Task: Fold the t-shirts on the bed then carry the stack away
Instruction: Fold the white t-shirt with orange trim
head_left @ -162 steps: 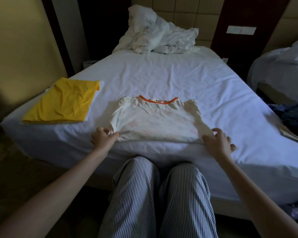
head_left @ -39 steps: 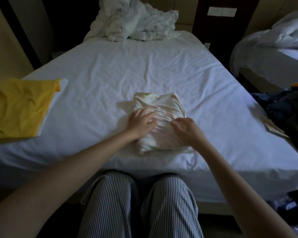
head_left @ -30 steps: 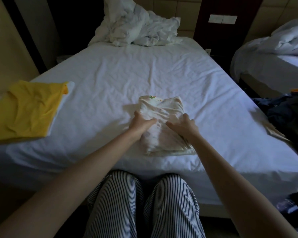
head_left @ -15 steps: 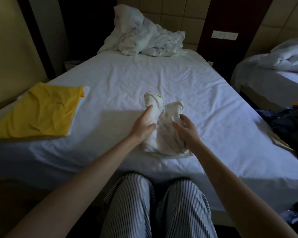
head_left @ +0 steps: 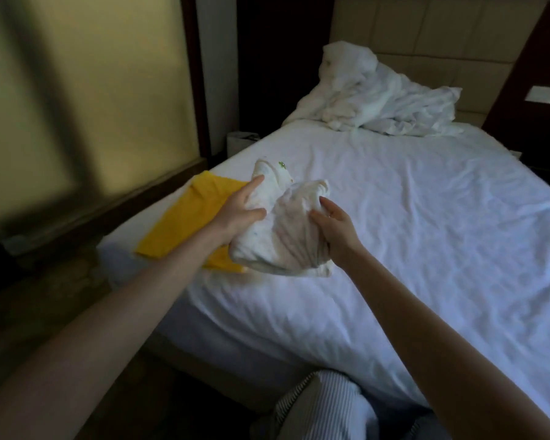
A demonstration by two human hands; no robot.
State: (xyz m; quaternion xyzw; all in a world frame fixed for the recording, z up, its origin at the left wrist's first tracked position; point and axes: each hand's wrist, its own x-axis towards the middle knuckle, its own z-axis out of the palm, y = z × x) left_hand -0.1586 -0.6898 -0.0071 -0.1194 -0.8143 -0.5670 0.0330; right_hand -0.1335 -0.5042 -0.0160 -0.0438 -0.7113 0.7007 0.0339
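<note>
A folded cream t-shirt (head_left: 285,236) hangs lifted off the bed between both hands, bunched in the middle. My left hand (head_left: 238,209) grips its left side, thumb on top. My right hand (head_left: 334,225) grips its right side with fingers curled into the cloth. A folded yellow t-shirt (head_left: 191,217) lies flat at the bed's left edge, partly hidden behind my left hand and the cream shirt. The cream shirt is above and just to the right of it.
The white-sheeted bed (head_left: 426,233) fills the right of the view. A crumpled white duvet (head_left: 378,100) lies at its head. A yellowish wall (head_left: 77,90) and dark floor are on the left. A small white bin (head_left: 242,142) stands by the bed's far left corner.
Both hands have lifted the folded cream shirt off the sheet and carried it left toward the yellow shirt. My view has swung left.
</note>
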